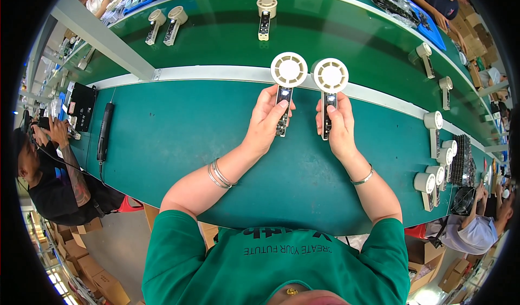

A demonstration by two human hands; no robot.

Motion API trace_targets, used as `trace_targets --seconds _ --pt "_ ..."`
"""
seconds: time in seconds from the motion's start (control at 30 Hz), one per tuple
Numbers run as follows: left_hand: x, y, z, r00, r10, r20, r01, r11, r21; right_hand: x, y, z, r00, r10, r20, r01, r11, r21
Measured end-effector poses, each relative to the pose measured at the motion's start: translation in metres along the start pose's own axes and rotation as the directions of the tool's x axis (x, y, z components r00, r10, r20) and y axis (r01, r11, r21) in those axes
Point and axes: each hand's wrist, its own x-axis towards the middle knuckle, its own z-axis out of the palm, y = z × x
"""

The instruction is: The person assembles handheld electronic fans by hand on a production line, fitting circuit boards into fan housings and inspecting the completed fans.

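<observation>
My left hand is wrapped round the handle of one white handheld fan, its round slotted head pointing away from me. A second, matching handheld fan is gripped by my right hand. The two fans are held side by side above the table's far edge, their heads close together. Both handles are uncovered at the front, showing dark circuit boards with a small lit spot near the top. Each thumb lies on the board of its fan.
More fans stand in a cluster at the right of the green table. Others lie on the green conveyor belt beyond the white rail. An electric screwdriver lies at left. Black parts are stacked at right. Other people work on both sides.
</observation>
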Motion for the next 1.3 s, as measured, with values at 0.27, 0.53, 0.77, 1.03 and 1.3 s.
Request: trace_targets --seconds 0.27,0.53,0.77,1.03,1.3 --pt "-0.004 -0.003 0.002 1.000 -0.012 -0.004 0.012 1.000 -0.006 -0.005 0.001 -0.002 1.000 0.008 -0.013 -0.008 1.000 -0.015" --pt "0.010 -0.001 0.002 0.998 -0.038 -0.042 0.038 0.999 -0.009 0.006 0.002 -0.003 1.000 0.022 -0.006 -0.022 1.000 0.011" --pt "0.004 -0.007 -0.009 0.998 0.026 -0.057 -0.025 1.000 0.013 0.006 0.003 0.012 0.962 0.224 -0.154 -0.217 0.974 0.064" --pt "-0.006 -0.002 -0.006 0.999 0.027 0.031 -0.024 0.997 -0.073 -0.010 0.007 0.011 0.993 0.073 -0.087 -0.073 0.997 0.004" --pt "-0.004 -0.007 -0.008 1.000 0.022 0.018 -0.019 0.992 -0.121 -0.010 0.006 0.017 0.991 0.096 -0.097 -0.096 0.995 0.008"
